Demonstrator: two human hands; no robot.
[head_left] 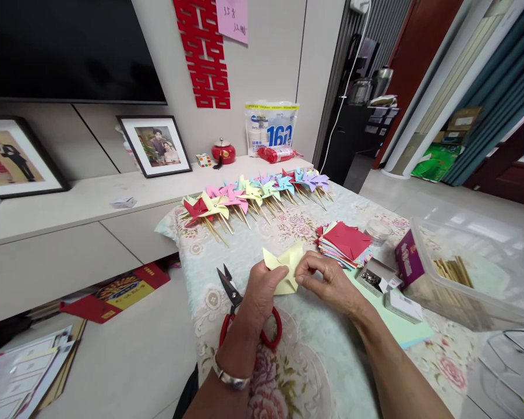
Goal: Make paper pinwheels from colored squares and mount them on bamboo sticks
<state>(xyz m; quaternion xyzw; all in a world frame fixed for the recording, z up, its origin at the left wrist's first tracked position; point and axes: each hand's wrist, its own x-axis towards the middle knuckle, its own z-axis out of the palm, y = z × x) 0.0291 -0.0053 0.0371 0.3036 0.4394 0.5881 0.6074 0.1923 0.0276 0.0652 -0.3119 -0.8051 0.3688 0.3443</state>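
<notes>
Both hands fold a pale yellow paper piece (pixel 283 266) above the flowered tablecloth (pixel 314 349).

The left hand (pixel 262 294) and right hand (pixel 327 279) pinch its lower edge, pointed flaps sticking up. Its middle seems hidden behind the fingers. Red-handled scissors (pixel 233 297) lie partly under the left wrist.

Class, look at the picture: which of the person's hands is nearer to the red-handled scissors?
Left. The left hand sits directly over the scissors, hiding part of the handles. The right hand is farther off, pinching the yellow paper.
</notes>
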